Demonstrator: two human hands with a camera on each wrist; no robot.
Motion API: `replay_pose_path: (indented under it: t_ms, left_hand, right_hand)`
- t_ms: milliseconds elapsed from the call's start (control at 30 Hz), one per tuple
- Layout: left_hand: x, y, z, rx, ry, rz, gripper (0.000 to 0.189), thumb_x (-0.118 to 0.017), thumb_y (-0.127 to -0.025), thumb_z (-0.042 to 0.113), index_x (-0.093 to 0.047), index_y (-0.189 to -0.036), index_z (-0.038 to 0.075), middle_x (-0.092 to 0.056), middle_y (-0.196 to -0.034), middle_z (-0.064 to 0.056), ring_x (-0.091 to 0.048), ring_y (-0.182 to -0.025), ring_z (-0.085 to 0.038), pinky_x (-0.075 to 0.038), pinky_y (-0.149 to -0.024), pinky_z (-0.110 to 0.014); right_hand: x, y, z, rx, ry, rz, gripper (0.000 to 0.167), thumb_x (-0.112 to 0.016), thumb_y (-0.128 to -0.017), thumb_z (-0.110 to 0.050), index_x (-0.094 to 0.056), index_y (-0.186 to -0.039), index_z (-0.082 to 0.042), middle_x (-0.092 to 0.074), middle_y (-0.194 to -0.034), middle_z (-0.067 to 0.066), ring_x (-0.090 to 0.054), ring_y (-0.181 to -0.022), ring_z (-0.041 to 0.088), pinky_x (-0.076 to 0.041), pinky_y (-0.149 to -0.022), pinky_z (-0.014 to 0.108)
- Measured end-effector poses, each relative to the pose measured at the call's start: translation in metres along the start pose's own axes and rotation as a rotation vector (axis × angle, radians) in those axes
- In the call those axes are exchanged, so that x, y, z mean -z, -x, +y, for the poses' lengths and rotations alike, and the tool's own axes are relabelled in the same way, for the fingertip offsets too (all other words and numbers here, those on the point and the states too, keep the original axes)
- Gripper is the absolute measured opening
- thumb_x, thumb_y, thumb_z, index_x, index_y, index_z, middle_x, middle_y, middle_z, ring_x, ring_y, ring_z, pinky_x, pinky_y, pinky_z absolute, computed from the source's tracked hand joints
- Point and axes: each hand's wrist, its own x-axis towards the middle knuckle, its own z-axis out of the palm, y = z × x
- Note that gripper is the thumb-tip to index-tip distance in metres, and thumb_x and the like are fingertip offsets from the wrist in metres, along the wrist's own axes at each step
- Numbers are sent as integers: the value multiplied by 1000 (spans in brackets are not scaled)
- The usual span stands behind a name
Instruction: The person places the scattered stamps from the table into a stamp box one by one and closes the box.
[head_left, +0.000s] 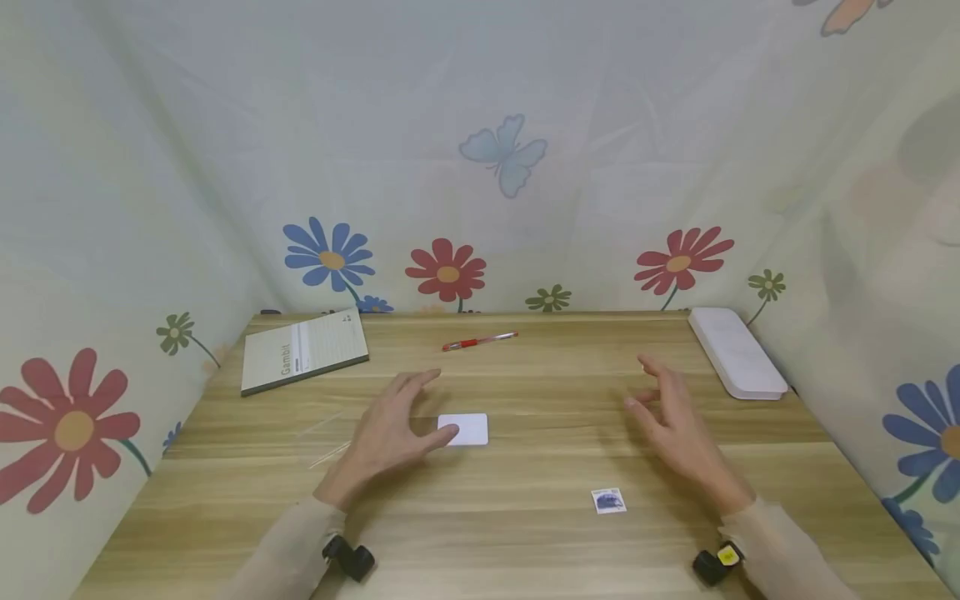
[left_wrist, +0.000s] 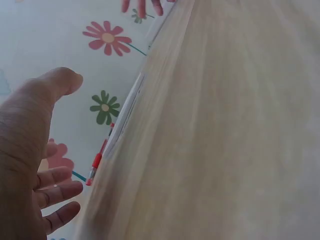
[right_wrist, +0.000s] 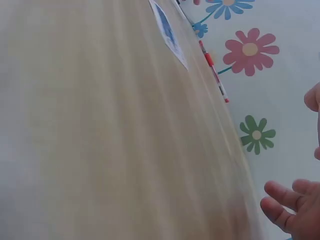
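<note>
White card (head_left: 472, 429) lay flat near the centre of the head view, just below the middle, its lower left part overlapped by the thumb of the left hand (head_left: 392, 429). That hand hung left of centre with thumb and fingers spread apart; in the left wrist view its thumb stood out against the backdrop, raised above the table (head_left: 510, 542). The right hand (head_left: 678, 429), right of centre, was likewise loosely spread, its fingers bent a little and the thumb apart from the forefinger.

Below and to the left of the right hand, in the lower right part of the head view, a small stamp (head_left: 608, 501) with a white border and a dark blue picture lay flat on the wood. Just left of the left hand, thin, pale, see-through strips (head_left: 328, 455) showed on the table, too faint to make out.

Above the card, a red and clear pen (head_left: 480, 342) lay nearly level. A notebook (head_left: 330, 342) marked "Gambit" lay slanted at the left of the table's far edge, and a long white case (head_left: 735, 354) with rounded corners lay at its far right. Behind hung a pale cloth (head_left: 360, 125) printed with flowers and a blue butterfly.
</note>
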Motion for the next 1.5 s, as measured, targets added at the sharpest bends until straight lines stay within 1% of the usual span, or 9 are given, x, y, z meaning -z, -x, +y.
replay_pose_path:
  t_ms: [100,267,367,533,633,800,967,1367,1500]
  left_hand:
    - [-2,2,-2,19,24,-11,95,-86,-88,66,-53,-166,23,-58,-159,-8,-56,-147,-36,-46,-118,-68]
    - [-10,3,-11,2,13,-13,93,-85,-87,69,-57,-162,21,-61,-155,-3,-58,-144,-32,-45,-120,-63]
    - [-14,3,-15,-16,-23,-19,93,-83,-86,73,-59,-160,21,-62,-154,-2,-57,-145,-31,-42,-123,-63]
    - [-18,4,-21,-45,-73,-14,95,-84,-83,75,-61,-158,22,-61,-153,-2,-53,-145,-31,-38,-124,-64]
    - [-19,5,-23,-63,-90,-5,96,-87,-81,74,-63,-156,21,-61,-152,-3,-52,-144,-31,-37,-123,-63]
    - [-20,6,-25,-82,-102,-7,93,-89,-79,74,-68,-152,19,-61,-150,-3,-51,-142,-31,-36,-122,-61]
    - [-21,6,-26,-84,-121,-12,90,-88,-80,74,-69,-150,20,-61,-149,-3,-51,-141,-30,-36,-121,-61]
    - [-21,5,-25,-75,-110,-30,85,-87,-82,73,-71,-149,22,-59,-151,-4,-47,-143,-30,-32,-122,-63]
    - [-21,5,-24,-77,-106,-30,84,-87,-83,72,-71,-149,21,-59,-151,-4,-47,-143,-31,-32,-122,-63]
  right_hand:
    - [-1,9,0,-18,-33,-20,64,-64,-114,-22,-37,-170,-9,-50,-157,25,-69,-115,34,-56,-91,39]
    - [-2,21,2,-42,-134,-97,55,-69,-111,-18,-49,-162,-9,-64,-146,19,-67,-105,20,-54,-84,27]
    - [-3,27,4,-33,-158,-160,60,-77,-107,-20,-52,-161,-12,-66,-142,15,-66,-106,17,-54,-85,27]
    - [-5,34,7,-23,-132,-234,71,-86,-100,-32,-53,-161,-22,-66,-142,4,-62,-114,17,-49,-103,26]
    - [-7,37,8,-5,-111,-265,77,-91,-95,-39,-55,-160,-24,-66,-142,-1,-59,-116,16,-46,-107,26]
    - [-7,44,5,53,-46,-354,86,-97,-81,-58,-60,-154,-32,-62,-143,-12,-54,-121,13,-44,-109,41]
    - [-9,48,2,127,6,-380,71,-95,-77,-69,-71,-138,-43,-56,-146,-12,-48,-135,20,-38,-113,61]
    - [-9,44,5,149,-81,-368,34,-96,-85,-44,-86,-117,-40,-62,-139,-4,-55,-129,20,-43,-112,37]
    - [-8,43,6,145,-103,-370,25,-96,-85,-41,-86,-108,-42,-64,-135,-4,-56,-127,20,-44,-111,34]
